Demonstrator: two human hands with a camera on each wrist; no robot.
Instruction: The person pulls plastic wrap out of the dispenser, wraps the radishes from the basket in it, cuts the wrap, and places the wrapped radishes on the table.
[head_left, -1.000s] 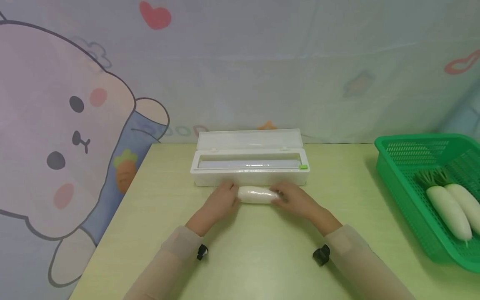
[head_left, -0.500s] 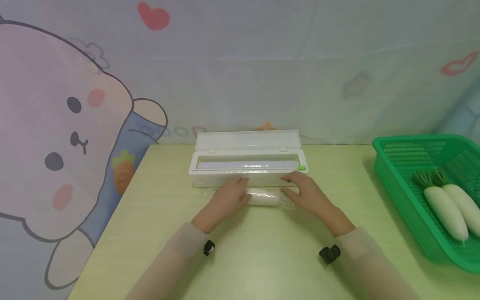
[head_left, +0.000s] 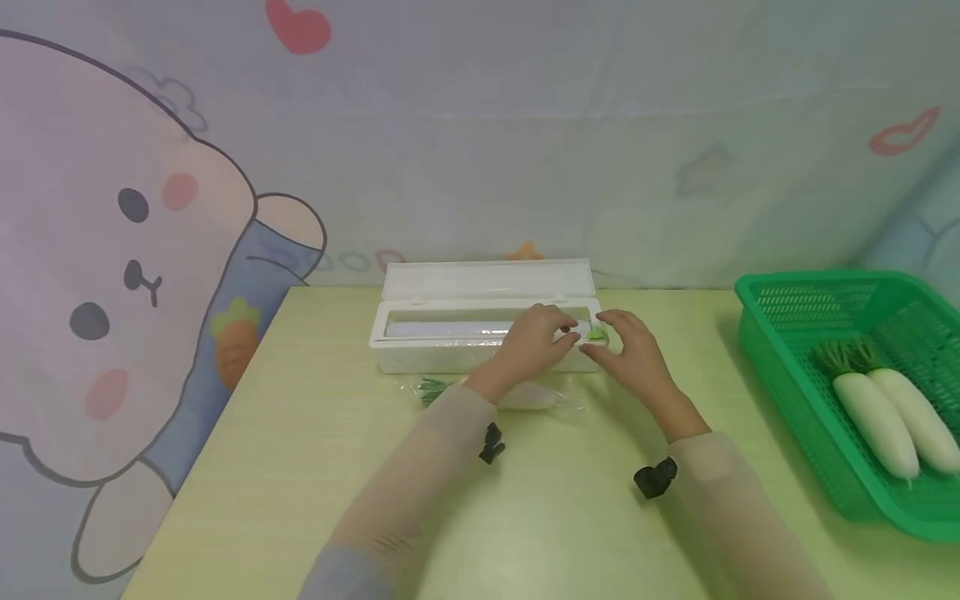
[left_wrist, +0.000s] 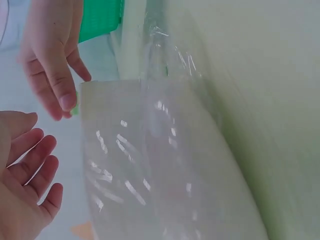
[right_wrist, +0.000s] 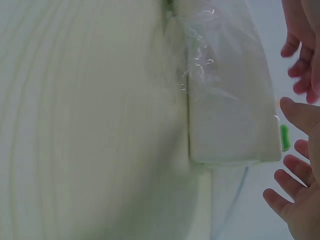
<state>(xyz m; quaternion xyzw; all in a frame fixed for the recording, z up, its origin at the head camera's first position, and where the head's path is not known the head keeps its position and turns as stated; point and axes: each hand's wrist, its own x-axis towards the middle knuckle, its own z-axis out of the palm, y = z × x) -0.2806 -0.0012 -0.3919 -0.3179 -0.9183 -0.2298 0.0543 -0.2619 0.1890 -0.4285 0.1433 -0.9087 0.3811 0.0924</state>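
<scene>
A white cling film dispenser (head_left: 420,358) stands at the table's back with its lid raised and a film roll (head_left: 438,329) inside. My left hand (head_left: 534,340) hovers over the dispenser's right part, fingers loosely bent around nothing in the left wrist view. At the right end, my right hand (head_left: 637,354) has thumb and fingers spread around the small green slide cutter (right_wrist: 285,138). Before the dispenser lies a white radish (head_left: 527,397) in clear film, its green stalks (head_left: 431,390) to the left; my left forearm hides its middle. Film (left_wrist: 135,160) drapes down the dispenser's front.
A green basket (head_left: 780,400) stands on the right of the table with two white radishes (head_left: 877,425) in it. A cartoon-printed cloth (head_left: 480,183) hangs behind the table's back edge.
Both hands have let go of the wrapped radish and moved up to the dispenser's right end. My left hand has crossed rightward over the radish, which stays on the table.
</scene>
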